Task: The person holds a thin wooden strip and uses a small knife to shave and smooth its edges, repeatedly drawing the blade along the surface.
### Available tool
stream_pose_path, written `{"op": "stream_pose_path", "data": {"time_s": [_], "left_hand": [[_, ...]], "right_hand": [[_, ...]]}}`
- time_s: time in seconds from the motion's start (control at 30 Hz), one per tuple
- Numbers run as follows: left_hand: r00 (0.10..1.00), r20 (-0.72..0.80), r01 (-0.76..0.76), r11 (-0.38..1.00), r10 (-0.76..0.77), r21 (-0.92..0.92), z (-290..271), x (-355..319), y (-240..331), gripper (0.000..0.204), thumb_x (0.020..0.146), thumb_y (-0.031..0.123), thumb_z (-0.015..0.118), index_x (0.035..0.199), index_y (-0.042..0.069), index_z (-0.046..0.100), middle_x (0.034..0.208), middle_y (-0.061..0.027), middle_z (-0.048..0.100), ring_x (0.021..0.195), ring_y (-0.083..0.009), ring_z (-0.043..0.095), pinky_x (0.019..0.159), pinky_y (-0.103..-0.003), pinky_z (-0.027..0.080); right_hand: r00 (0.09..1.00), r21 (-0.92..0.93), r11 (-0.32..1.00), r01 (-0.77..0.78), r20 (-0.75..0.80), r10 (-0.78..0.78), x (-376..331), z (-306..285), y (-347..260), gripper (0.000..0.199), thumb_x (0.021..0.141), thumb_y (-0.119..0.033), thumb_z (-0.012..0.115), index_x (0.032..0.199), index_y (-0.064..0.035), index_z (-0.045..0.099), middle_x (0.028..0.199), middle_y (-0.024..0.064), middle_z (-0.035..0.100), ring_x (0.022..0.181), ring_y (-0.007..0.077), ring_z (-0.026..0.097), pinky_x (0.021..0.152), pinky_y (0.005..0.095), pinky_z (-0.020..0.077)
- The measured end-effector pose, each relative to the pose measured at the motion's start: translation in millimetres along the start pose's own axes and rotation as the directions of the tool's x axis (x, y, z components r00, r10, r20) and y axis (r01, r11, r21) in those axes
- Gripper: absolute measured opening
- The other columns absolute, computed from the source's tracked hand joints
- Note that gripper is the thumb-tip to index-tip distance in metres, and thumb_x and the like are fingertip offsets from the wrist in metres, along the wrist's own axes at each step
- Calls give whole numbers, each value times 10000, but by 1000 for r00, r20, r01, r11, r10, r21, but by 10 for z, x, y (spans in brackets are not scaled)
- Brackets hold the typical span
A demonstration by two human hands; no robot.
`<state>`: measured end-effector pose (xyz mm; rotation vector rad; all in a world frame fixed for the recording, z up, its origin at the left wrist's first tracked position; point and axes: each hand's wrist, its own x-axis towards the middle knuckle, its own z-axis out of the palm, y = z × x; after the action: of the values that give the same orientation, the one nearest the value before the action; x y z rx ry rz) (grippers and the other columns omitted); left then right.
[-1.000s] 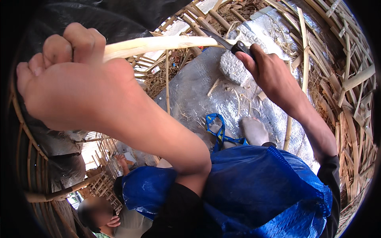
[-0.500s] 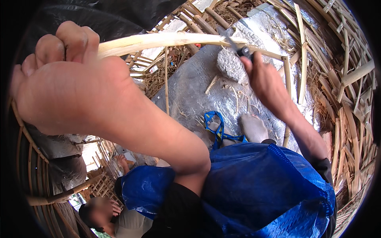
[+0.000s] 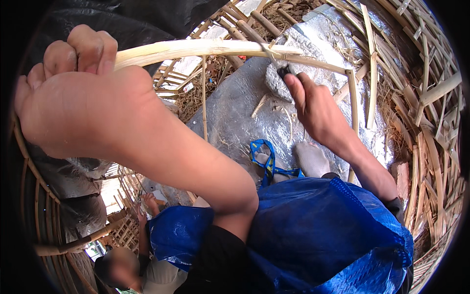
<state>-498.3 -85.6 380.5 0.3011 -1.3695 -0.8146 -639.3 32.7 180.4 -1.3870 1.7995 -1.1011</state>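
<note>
My left hand is raised at the upper left, its fingers closed around the end of a pale bamboo strip. The strip stretches rightward, slightly bowed, with its far end near a thinner bamboo piece. In my right hand, closed around its dark handle, is a knife; the blade lies across the strip close to that far end. Below the knife sits a rough grey stone block. A blue plastic sheet covers my lap.
A shiny grey sheet with bamboo shavings lies on the ground by my foot and a blue strap. Split bamboo strips pile along the right. Another person sits at the lower left. Black plastic hangs upper left.
The knife and my right hand have moved slightly left and down, and the blade has tilted. My left hand and the strip have shifted a little left. The other person's hands have risen.
</note>
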Motion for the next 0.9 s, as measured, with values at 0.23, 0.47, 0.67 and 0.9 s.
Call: {"op": "stream_pose_path", "data": {"time_s": [0.23, 0.47, 0.67, 0.9], "left_hand": [[963, -241, -51, 957, 124, 285, 158, -69, -8, 349, 936, 130, 328, 635, 178, 159, 529, -13, 188, 450, -126, 165, 428, -275, 158], [980, -136, -110, 965, 145, 238, 183, -35, -22, 337, 934, 119, 323, 653, 173, 146, 551, -16, 183, 463, -128, 164, 429, -282, 162], [984, -105, -115, 968, 141, 223, 145, -61, -53, 335, 944, 128, 319, 661, 173, 145, 557, -15, 190, 457, -128, 169, 428, -277, 170], [896, 417, 330, 859, -154, -392, -367, 180, -91, 254, 860, 115, 382, 642, 136, 254, 558, -25, 232, 478, -139, 185, 438, -280, 180]], "right_hand": [[997, -8, 997, -78, 1, 78, 106, -105, 106, 523, 1047, -442, 419, 937, 47, 570, 683, 319, 585, 717, 519, 593, 658, 560, 442], [994, -39, 999, -8, -110, 3, 170, -30, 302, 497, 1049, -431, 417, 929, 39, 527, 654, 327, 574, 675, 536, 575, 610, 569, 428], [999, -224, 974, -20, 25, 26, 235, -114, 629, 556, 1059, -450, 368, 910, 54, 547, 629, 283, 574, 602, 460, 587, 602, 528, 450], [947, 251, 913, -321, 84, 310, -107, -368, 58, 556, 1071, -455, 329, 930, 28, 564, 616, 90, 507, 616, 164, 554, 602, 382, 439]]}}
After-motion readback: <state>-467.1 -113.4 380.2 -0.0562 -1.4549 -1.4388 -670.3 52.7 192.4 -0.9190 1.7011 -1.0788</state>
